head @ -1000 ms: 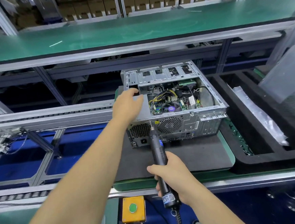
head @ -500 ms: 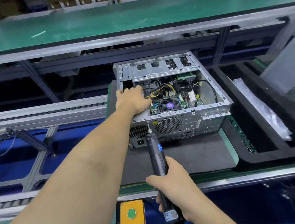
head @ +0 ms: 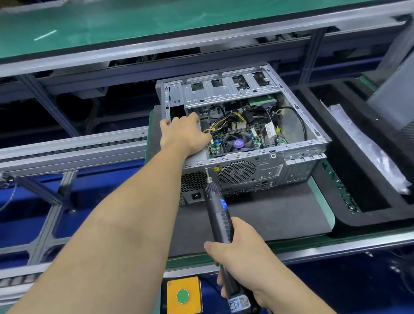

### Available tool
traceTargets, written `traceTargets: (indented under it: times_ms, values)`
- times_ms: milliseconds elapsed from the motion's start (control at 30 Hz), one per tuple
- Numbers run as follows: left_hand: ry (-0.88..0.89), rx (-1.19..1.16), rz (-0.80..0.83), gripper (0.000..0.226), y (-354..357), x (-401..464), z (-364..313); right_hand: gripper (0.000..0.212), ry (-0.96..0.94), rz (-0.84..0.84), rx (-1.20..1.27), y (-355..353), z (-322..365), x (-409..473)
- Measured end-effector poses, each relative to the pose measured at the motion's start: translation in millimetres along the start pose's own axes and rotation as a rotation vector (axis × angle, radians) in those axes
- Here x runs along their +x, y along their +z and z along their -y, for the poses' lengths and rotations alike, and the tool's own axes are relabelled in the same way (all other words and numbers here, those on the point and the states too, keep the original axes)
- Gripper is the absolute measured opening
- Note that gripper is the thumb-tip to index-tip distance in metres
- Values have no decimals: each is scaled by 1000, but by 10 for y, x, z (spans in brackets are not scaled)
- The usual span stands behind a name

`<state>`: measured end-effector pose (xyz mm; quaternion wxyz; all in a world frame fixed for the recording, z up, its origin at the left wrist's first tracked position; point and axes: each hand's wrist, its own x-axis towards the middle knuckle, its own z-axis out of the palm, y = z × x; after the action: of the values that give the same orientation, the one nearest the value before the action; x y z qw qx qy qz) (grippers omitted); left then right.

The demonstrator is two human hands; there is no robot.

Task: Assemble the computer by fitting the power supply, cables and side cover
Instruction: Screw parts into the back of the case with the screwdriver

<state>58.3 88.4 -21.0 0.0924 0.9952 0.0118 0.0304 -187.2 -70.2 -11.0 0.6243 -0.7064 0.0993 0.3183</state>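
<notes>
A green-topped bench point(head: 189, 12) runs above grey aluminium conveyor rails point(head: 59, 153) and blue flooring point(head: 6, 237)

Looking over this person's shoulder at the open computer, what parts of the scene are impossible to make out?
Head view only:
- Power supply top: covered by the left hand resting on it.
- Screw under the screwdriver tip: too small to see.
- Screwdriver label and cord: blurred, cut off by the bottom edge below the right hand.
- Grey side cover: cut off by the right edge.
- Writing inside the computer case: too small.
</notes>
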Motion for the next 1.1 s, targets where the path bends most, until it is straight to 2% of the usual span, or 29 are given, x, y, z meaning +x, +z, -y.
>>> traceTargets:
  times_ms: [433, 800, 967, 1100]
  values:
    - [9, 14, -11, 46, -4, -43, -18, 31, -40, 18, 92, 61, -127, 22]
    - [30, 39, -46, 56, 7, -77, -36, 17, -56, 97, 266, -100, -259, 70]
    - [40, -84, -99, 50, -34, -122, -37, 14, -68, 107, 260, -127, -270, 95]
    - [73, -373, -81, 25, -136, -303, -25, 15, -52, 108, 251, -153, -238, 89]
